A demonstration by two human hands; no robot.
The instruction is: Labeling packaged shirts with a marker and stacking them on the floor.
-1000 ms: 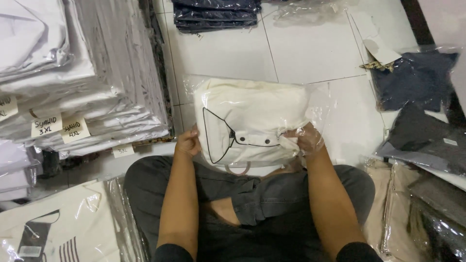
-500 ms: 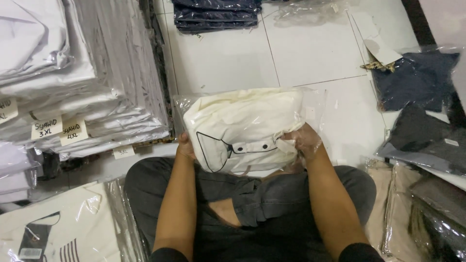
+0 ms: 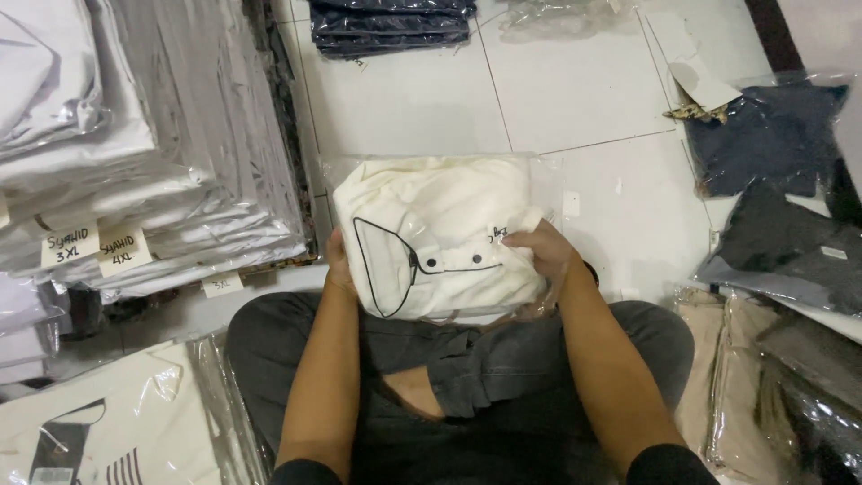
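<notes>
One folded cream shirt [image 3: 440,235] with black piping and two dark buttons sits inside one clear plastic bag [image 3: 539,180], held just above the person's lap at the centre of the view, over the white tiled floor [image 3: 413,99]. The left hand [image 3: 337,260] lies at the shirt's nine o'clock edge; its fingers are mostly hidden behind the bundle, so how far they are curled cannot be told, though the hand presses against the side. The right hand [image 3: 543,251] lies at the three o'clock edge, fingers [image 3: 521,239] bent and closed onto the bag's film over the shirt front, thumb side on top, gripping it. At ten o'clock stands one tall stack of bagged white garments [image 3: 135,153] with three paper size tags visible. At twelve o'clock lies one pile of dark navy bagged garments [image 3: 391,22]. At two to three o'clock lie two dark bagged garments [image 3: 772,135], one overlapping the other. At seven o'clock lies one bagged cream shirt with black print [image 3: 99,431]. At four o'clock lie beige bagged garments [image 3: 718,359]; their count cannot be told.
</notes>
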